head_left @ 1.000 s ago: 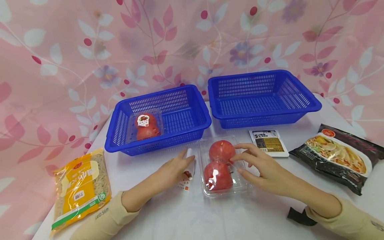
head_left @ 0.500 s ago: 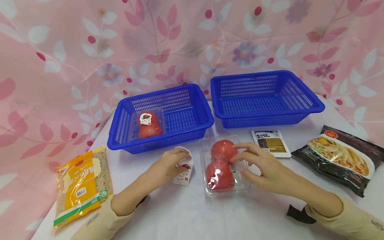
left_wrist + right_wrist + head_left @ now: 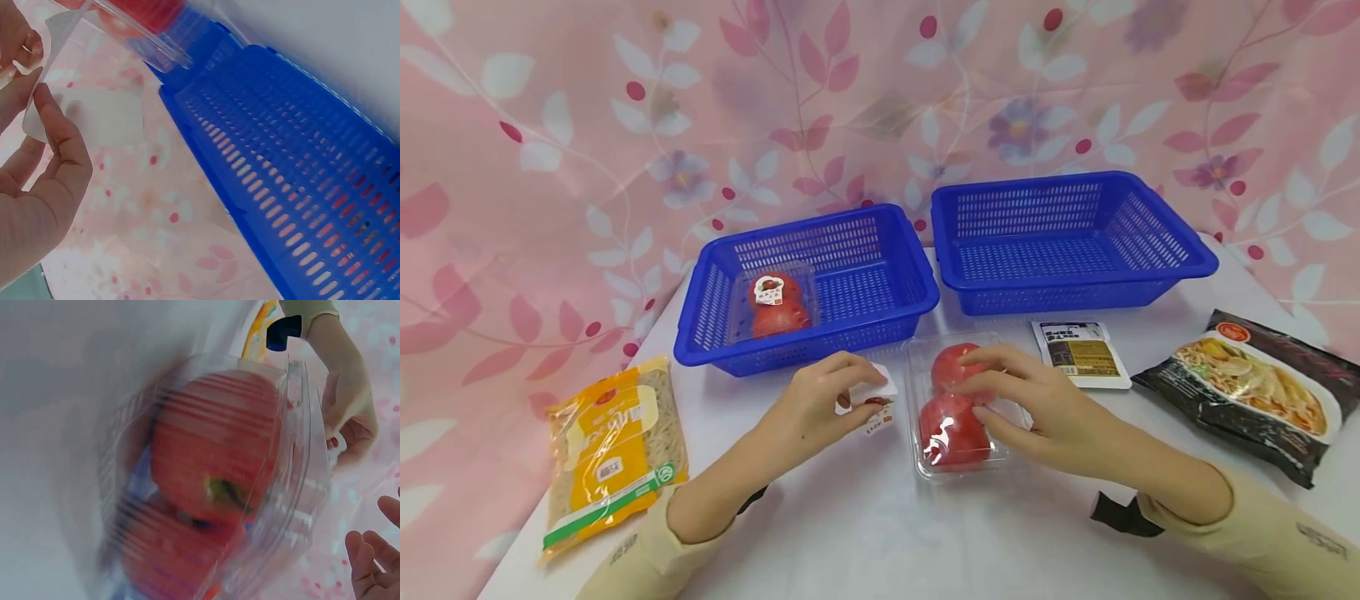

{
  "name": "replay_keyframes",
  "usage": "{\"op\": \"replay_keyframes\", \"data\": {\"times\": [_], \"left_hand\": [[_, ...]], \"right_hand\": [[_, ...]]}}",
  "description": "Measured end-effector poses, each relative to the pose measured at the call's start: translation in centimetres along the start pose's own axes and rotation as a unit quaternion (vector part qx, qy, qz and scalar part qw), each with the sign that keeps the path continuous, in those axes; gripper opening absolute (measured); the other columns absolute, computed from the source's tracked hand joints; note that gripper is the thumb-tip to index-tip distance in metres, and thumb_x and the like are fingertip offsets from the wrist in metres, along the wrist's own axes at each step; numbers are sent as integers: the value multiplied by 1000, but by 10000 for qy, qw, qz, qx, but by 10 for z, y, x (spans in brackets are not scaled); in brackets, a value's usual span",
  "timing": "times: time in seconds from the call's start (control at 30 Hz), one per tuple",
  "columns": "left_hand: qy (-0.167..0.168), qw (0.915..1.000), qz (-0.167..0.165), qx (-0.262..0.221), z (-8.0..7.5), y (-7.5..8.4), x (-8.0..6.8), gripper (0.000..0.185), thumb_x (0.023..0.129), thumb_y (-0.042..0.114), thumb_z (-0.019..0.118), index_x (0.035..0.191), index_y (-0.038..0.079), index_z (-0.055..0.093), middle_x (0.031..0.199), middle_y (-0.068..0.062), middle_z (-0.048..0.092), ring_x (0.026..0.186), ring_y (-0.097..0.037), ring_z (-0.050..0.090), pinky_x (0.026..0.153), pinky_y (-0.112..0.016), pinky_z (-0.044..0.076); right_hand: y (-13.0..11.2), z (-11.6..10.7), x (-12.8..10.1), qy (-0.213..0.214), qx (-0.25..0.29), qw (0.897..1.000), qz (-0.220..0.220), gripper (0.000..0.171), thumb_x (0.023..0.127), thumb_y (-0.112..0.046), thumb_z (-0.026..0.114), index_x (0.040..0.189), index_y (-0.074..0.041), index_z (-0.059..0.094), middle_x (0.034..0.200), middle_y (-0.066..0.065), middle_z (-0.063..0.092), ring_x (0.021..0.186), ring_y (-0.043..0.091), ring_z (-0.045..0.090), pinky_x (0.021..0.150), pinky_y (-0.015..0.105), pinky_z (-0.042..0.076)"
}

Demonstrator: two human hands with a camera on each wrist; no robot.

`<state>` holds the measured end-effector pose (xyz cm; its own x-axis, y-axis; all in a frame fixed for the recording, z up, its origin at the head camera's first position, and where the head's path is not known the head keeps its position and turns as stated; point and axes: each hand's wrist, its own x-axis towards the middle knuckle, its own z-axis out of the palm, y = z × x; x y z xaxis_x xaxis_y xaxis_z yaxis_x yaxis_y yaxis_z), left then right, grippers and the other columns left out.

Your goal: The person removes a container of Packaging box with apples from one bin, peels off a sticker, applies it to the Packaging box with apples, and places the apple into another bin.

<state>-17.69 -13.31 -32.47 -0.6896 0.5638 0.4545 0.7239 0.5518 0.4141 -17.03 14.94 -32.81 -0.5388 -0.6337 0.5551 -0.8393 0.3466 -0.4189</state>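
Sitting at a white desk [image 3: 865, 533], a person in cream sleeves works near its front middle. Their left hand [image 3: 820, 404] pinches a small white label [image 3: 872, 398] between thumb and curled fingers, lifted just off the desk. Just to the right of it, their right hand [image 3: 1037, 408] rests on a clear plastic box [image 3: 958, 462] holding two red tomatoes [image 3: 951, 429], one behind the other. The fingers are spread and gently bent over the lid, touching it rather than closing round it.

The box looks light, thin and slick, likely to flex or pop open if squeezed, and the fruit inside would bruise. Holding it by both long sides, or from beneath, seems safest. The label is flimsy paper and bends under the fingers.

At the front left edge lies a yellow bag of noodles [image 3: 613, 450]. Toward the right edge lies a black noodle packet [image 3: 1251, 392], and between it and the clear box sits a small flat sachet [image 3: 1081, 354].

Farther back, two blue slotted baskets stand side by side, almost touching. The left basket [image 3: 880, 287] contains a second clear box of tomatoes [image 3: 778, 308] with its label on top, set at the basket's left end. The right basket [image 3: 1075, 258] shows only its bare floor. Behind everything hangs a pink flowered cloth [image 3: 625, 125].
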Motion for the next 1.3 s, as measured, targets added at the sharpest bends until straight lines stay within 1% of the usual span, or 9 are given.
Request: {"op": "replay_keyframes", "data": {"times": [0.1, 0.23, 0.43, 0.57, 0.7, 0.83, 1.0, 1.1, 1.3], "left_hand": [[104, 9996, 218, -112, 1, 8, 0, 28, 72, 7, 77, 98, 8, 67, 98, 1, 63, 79, -7, 56, 61, -15, 47], [261, 9974, 624, -267, 2, 18, 1, 27, 72, 5, 77, 97, 8, 66, 95, 1, 63, 81, -7, 56, 64, -13, 46], [290, 9905, 1262, -466, 7, 31, 0, 27, 72, 2, 75, 96, 7, 65, 94, -1, 63, 80, -7, 59, 63, -10, 45], [212, 9876, 1453, -552, 13, 39, 1, 25, 72, 3, 75, 95, 8, 65, 93, -1, 63, 77, -5, 58, 60, -8, 44], [66, 9887, 1350, -654, 17, 44, 2, 22, 73, 5, 74, 92, 9, 65, 92, 1, 62, 75, -2, 55, 60, -7, 43], [-3, 9897, 1213, -760, 17, 47, 2, 21, 74, 7, 74, 93, 9, 66, 92, 3, 62, 74, -1, 55, 60, -7, 43], [-12, 9885, 1326, -725, 18, 47, 4, 20, 74, 7, 74, 93, 9, 66, 93, 2, 62, 74, -2, 54, 61, -7, 43], [-82, 9892, 1245, -769, 19, 47, 6, 21, 74, 3, 72, 93, 8, 67, 95, 1, 62, 74, -2, 53, 61, -8, 44], [-142, 9888, 1071, -1029, 20, 47, 9, 18, 75, -1, 70, 92, 6, 68, 93, 0, 64, 71, -3, 53, 62, -8, 45]], "right_hand": [[-4, 6, 5, -12, 22, 9997, -223, 16, 89, -22, 58, 104, -17, 63, 120, 3, 52, 111, 20, 49, 83, 31, 50], [-8, 13, 10, 63, -68, 9980, -619, 27, 94, -33, 45, 100, -14, 63, 116, 3, 53, 106, 19, 51, 81, 34, 50], [-17, 18, 12, 430, -311, 9914, -1198, 23, 93, -27, 47, 100, -12, 64, 112, 5, 54, 102, 21, 53, 83, 36, 49], [-24, 20, 13, 720, -556, 9818, -1670, 23, 92, -23, 49, 102, -10, 65, 109, 9, 56, 95, 21, 56, 80, 30, 50], [-29, 23, 14, 977, -737, 9718, -2016, 23, 91, -21, 51, 102, -8, 67, 104, 9, 58, 92, 20, 56, 77, 29, 50], [-31, 23, 13, 947, -703, 9729, -1989, 23, 91, -21, 51, 102, -8, 67, 104, 8, 58, 94, 19, 55, 80, 30, 49], [-32, 24, 13, 985, -656, 9710, -2080, 22, 91, -20, 51, 99, -8, 67, 104, 8, 58, 94, 20, 55, 82, 30, 48], [-31, 24, 13, 1072, -688, 9679, -2169, 20, 91, -19, 51, 96, -8, 68, 102, 10, 58, 93, 21, 56, 81, 31, 48], [-29, 26, 12, 1086, -755, 9692, -2077, 20, 91, -19, 51, 92, -9, 68, 102, 9, 58, 92, 21, 56, 79, 31, 49]]}}
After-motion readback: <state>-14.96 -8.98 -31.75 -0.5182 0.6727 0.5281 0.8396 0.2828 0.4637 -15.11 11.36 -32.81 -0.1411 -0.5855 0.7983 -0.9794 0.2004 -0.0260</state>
